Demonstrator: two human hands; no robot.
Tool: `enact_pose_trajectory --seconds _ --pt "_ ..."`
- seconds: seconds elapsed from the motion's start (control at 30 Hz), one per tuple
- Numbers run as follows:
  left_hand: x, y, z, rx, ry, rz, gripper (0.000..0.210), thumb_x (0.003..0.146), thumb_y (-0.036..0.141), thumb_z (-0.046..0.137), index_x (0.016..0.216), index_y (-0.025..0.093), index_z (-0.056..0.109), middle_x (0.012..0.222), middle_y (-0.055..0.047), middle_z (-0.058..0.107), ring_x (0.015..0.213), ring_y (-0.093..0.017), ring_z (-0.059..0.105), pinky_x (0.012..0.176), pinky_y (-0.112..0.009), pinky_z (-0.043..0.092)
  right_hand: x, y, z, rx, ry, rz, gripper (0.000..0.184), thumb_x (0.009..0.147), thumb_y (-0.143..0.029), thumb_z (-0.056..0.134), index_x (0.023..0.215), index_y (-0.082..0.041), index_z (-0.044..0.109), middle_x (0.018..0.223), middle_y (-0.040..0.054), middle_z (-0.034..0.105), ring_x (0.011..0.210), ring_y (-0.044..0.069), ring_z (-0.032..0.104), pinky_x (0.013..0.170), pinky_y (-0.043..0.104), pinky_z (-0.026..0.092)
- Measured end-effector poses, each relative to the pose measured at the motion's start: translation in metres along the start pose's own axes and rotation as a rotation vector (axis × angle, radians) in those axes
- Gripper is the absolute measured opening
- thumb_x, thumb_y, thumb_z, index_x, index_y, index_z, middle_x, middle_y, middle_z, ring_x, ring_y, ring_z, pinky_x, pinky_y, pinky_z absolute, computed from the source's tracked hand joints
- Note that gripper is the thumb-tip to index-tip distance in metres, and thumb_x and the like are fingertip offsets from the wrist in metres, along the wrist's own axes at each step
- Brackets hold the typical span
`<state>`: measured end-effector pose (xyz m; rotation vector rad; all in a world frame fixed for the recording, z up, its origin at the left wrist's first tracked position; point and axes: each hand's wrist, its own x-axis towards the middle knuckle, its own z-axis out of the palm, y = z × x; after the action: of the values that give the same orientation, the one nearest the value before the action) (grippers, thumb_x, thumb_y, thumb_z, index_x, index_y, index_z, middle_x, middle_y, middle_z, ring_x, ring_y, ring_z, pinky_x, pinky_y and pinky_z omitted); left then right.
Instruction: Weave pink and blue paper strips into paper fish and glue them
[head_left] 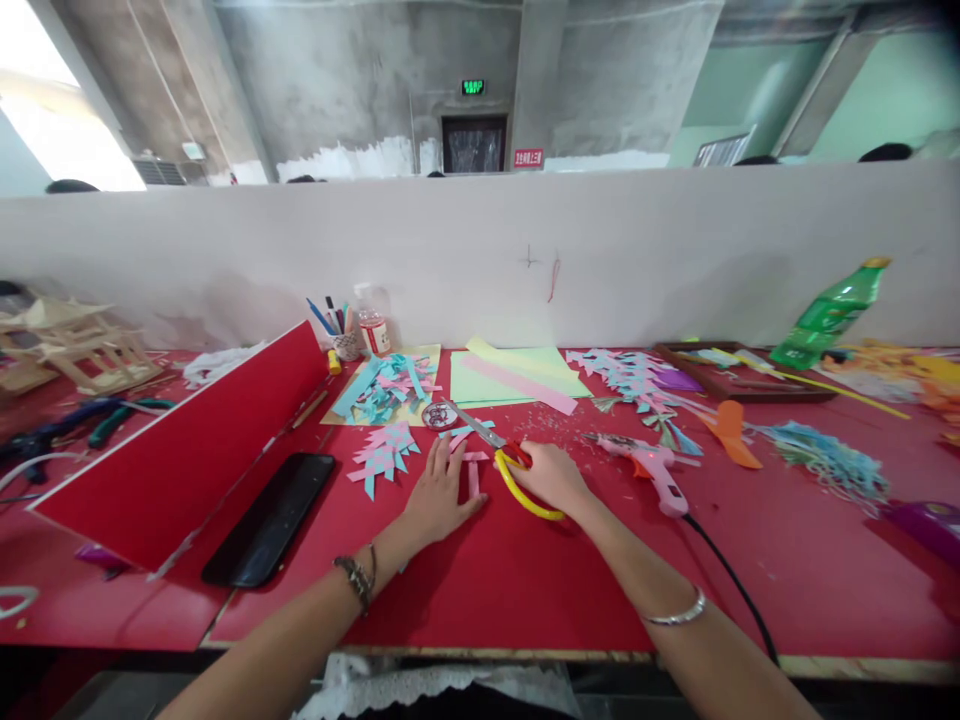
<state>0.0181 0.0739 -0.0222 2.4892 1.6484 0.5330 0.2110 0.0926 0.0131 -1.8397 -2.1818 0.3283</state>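
We grip the scissors [504, 474] in our closed right hand [551, 475]. Just left of the scissors, our left hand [439, 490] lies spread, palm down, thumb at the pink strip [473, 480]; glue gun [660, 470] sits right of scissors

The right hand [553, 476] hides part of the scissors [487, 435], and the right edge crops a purple object [930, 528].
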Motion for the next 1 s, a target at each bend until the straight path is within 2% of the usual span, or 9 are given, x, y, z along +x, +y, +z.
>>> enact_pose_trajectory --seconds 0.1,0.23,0.47,0.63,0.87,1.0 --pt "0.012 -0.003 0.001 -0.019 -0.030 0.106 0.074 0.077 0.054 0.042 0.134 0.012 0.023 0.143 -0.019 0.014 0.132 -0.030 0.006 0.105 -0.047 0.020 0.000 -0.001 -0.001 0.009 -0.003 0.002 0.038 0.078 -0.053 0.043 0.076 -0.017 0.057 0.074 0.0062 0.065 0.069 0.018 0.060 0.050 0.024 0.024" --pt "0.029 -0.004 0.003 0.005 -0.045 0.181 0.071 0.078 0.052 0.042 0.131 0.008 0.027 0.141 -0.021 0.017 0.131 -0.030 0.012 0.104 -0.044 0.023 0.000 -0.001 -0.001 0.022 0.002 0.000 0.039 0.078 -0.053 0.042 0.076 -0.017 0.057 0.075 0.0064 0.065 0.071 0.018 0.060 0.051 0.024 0.025" --pt "0.055 -0.007 0.004 0.164 -0.011 0.073 0.049 0.081 0.044 0.042 0.118 0.013 0.043 0.124 -0.015 0.044 0.122 -0.028 0.031 0.101 -0.044 0.024 0.001 0.001 0.000 0.041 0.029 -0.012 0.037 0.077 -0.053 0.044 0.074 -0.019 0.056 0.071 0.0048 0.064 0.066 0.016 0.059 0.050 0.023 0.024" --pt "0.064 -0.005 0.001 0.183 -0.013 0.020 0.035 0.082 0.037 0.043 0.108 0.015 0.051 0.118 -0.016 0.047 0.111 -0.029 0.041 0.091 -0.046 0.033 0.003 0.002 0.002 0.057 0.052 -0.014 0.035 0.077 -0.052 0.045 0.072 -0.018 0.054 0.067 0.0028 0.062 0.062 0.014 0.057 0.048 0.022 0.023" --pt "0.077 -0.007 0.002 0.174 -0.108 0.027 0.026 0.080 0.023 0.050 0.101 0.010 0.055 0.103 -0.014 0.055 0.101 -0.023 0.050 0.086 -0.034 0.041 0.004 0.003 0.005 0.088 0.083 -0.031 0.036 0.076 -0.054 0.046 0.069 -0.019 0.052 0.063 0.0019 0.059 0.059 0.013 0.054 0.049 0.022 0.022" --pt "0.083 -0.009 0.001 0.161 -0.139 0.057 0.026 0.083 0.027 0.048 0.105 0.012 0.053 0.104 -0.010 0.056 0.093 -0.019 0.054 0.080 -0.036 0.046 0.003 0.004 0.005 0.107 0.106 -0.028 0.038 0.075 -0.056 0.045 0.069 -0.019 0.051 0.060 0.0011 0.056 0.056 0.013 0.052 0.048 0.022 0.021"
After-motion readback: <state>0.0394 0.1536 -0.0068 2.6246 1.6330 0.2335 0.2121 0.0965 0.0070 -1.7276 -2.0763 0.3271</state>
